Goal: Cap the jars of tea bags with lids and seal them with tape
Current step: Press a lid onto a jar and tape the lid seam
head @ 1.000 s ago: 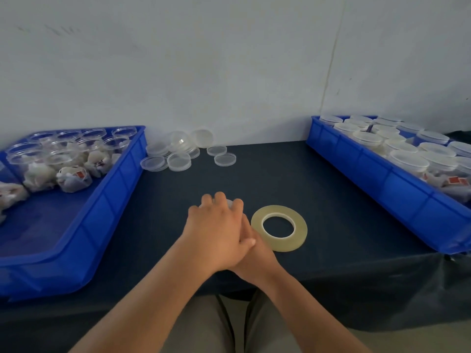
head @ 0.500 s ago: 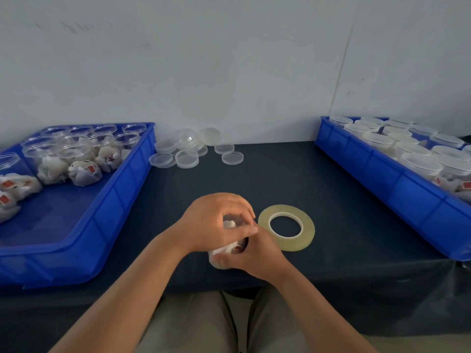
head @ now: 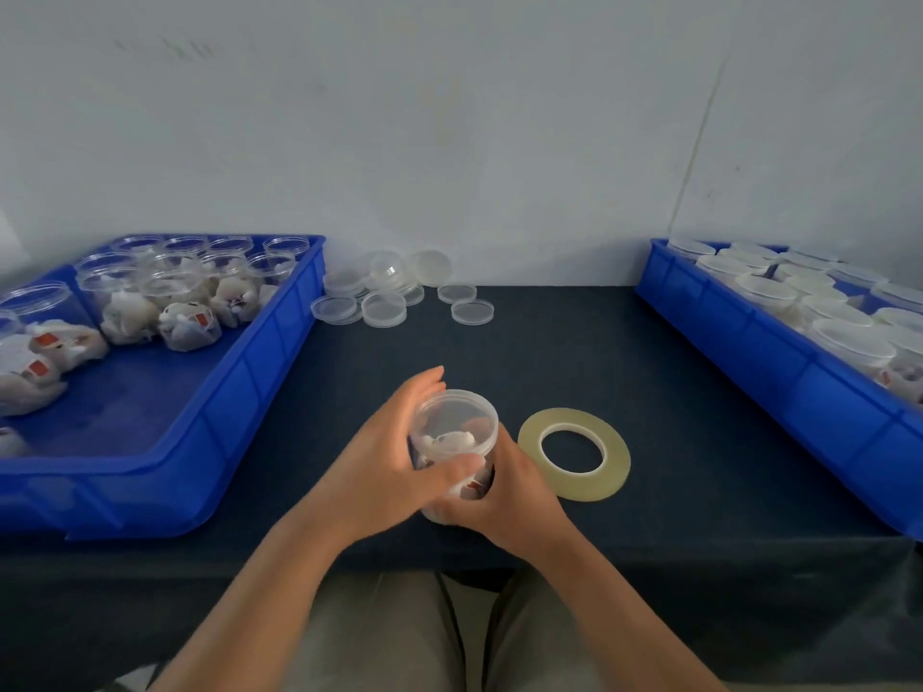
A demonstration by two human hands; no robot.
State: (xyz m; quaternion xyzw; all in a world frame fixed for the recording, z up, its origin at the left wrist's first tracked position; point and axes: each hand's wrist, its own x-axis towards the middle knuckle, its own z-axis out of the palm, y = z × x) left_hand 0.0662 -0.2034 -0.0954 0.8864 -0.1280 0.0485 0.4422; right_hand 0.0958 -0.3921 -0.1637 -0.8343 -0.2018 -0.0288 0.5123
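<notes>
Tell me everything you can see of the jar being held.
The jar is a small round tub of clear plastic, with a translucent lid seemingly on top. White tea bags and a red tag show through its wall. It stands roughly upright near the table's front edge. The left hand wraps its side, thumb across the front; the right hand grips its lower part.

jar (head: 452,427) bottom hidden by right hand (head: 504,496), left hand (head: 389,467) blurred, left tray (head: 239,392), right tray (head: 799,382) cut off
</notes>
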